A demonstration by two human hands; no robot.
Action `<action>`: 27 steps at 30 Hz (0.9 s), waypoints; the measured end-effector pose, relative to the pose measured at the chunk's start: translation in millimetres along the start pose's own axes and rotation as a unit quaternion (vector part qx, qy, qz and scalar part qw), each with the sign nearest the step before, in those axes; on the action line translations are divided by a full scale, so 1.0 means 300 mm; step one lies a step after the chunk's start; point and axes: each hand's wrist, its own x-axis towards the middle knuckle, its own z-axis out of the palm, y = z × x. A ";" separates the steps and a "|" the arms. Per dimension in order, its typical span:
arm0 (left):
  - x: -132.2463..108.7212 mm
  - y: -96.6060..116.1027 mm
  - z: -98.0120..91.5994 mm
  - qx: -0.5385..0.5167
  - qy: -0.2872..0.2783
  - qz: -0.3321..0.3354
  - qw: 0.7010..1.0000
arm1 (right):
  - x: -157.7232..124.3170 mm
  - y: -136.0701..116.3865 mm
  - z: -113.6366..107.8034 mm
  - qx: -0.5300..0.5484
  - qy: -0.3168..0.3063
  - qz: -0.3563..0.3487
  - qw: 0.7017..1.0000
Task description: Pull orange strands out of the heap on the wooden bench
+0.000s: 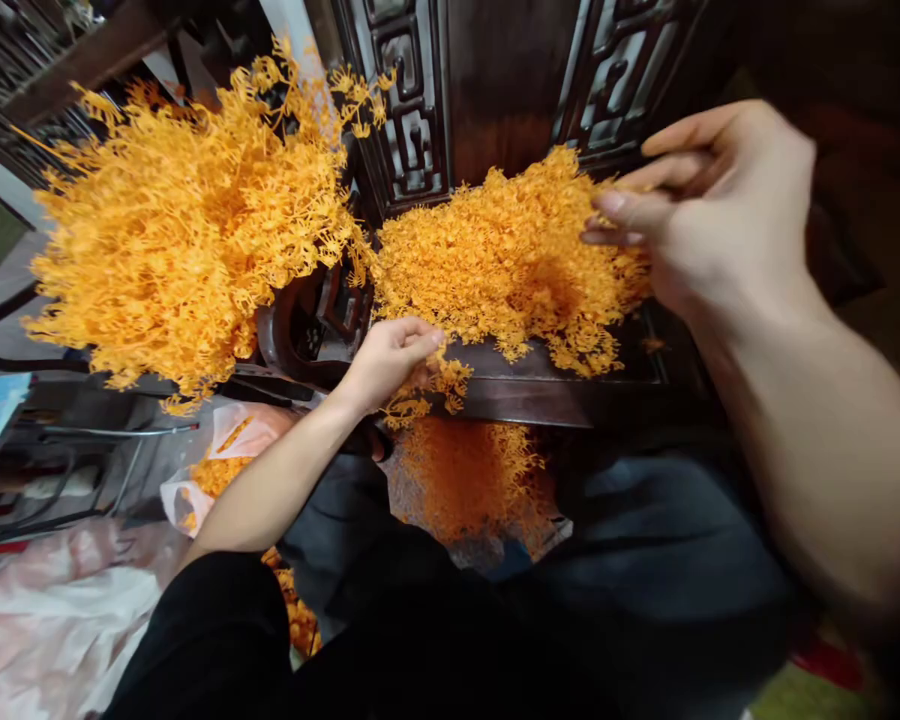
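Observation:
My left hand (pixel 391 366) is closed, thumb against fingers, on a small bunch of orange plastic sprigs (pixel 451 382) that hangs at the front edge of a dark wooden seat (pixel 525 398). On that seat lies a broad heap of loose orange sprigs (pixel 487 250). Above its right end is my right hand (pixel 727 215), thumb and fingers drawn together in a pinch; the bit between them is too small and blurred to name. Below the seat edge, between my knees, a clear plastic bag (pixel 412 490) holds more orange pieces (pixel 469 470).
A large bushy bundle of orange sprigs (pixel 195 220) rests by the curved wooden armrest (pixel 281 325) at left. Carved wooden panels (pixel 412 110) rise behind the seat. A pinkish bag (pixel 251 430) with orange pieces and crumpled plastic sheeting (pixel 60 620) lie lower left.

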 end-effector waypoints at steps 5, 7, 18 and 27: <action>0.014 0.009 0.028 -0.166 0.071 0.055 0.982 | -0.127 0.008 0.074 -0.053 -0.241 0.032 0.968; 0.007 0.008 0.052 -0.168 0.075 0.066 0.981 | -0.181 0.007 0.132 -0.084 -0.282 0.028 0.955; 0.130 -0.017 0.055 -0.205 0.211 0.006 0.956 | -0.294 -0.062 0.141 -0.216 -0.356 -0.188 0.890; 0.064 -0.016 0.090 -0.156 0.037 0.088 0.983 | -0.180 0.011 0.117 -0.280 -0.293 -0.099 0.909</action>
